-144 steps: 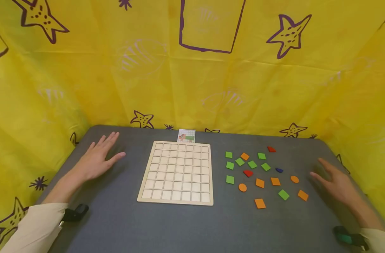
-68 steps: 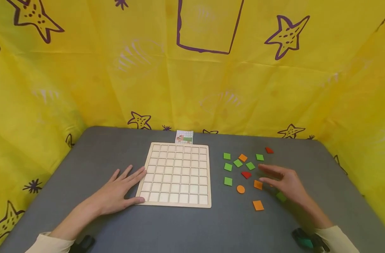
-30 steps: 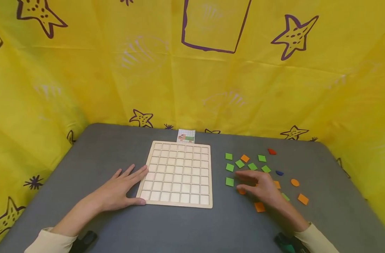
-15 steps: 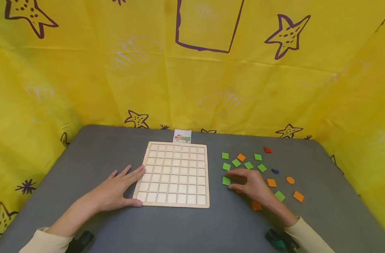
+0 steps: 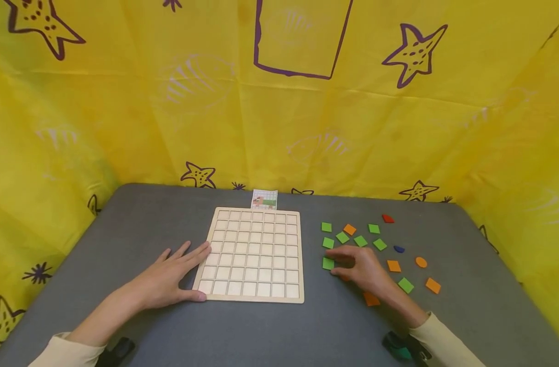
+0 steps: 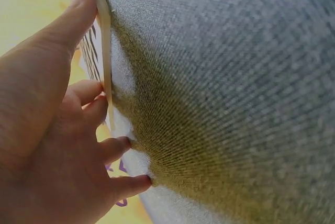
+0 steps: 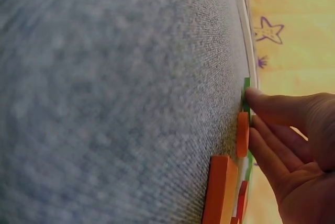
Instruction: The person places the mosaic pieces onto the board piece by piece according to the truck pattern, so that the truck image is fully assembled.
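Observation:
The wooden grid board lies flat on the table, its square cells bare. My left hand rests along its left side, fingers spread and fairly straight, thumb at the near left corner; the left wrist view shows the thumb on the board's edge. Right of the board, my right hand pinches a green square tile at its far and near edges, the tile still low at the table. In the right wrist view the thumb touches that green tile, with an orange round tile just in front.
More green square tiles, orange squares, an orange circle, a red piece and a blue half-round piece lie around the right hand. A small pattern card sits behind the board. Yellow cloth hangs beyond the table.
My left hand came right onto the board's edge, where it stays. The right hand moved left from the table's right side, over the tiles, to the green tile; both are nearly still over the last half second.

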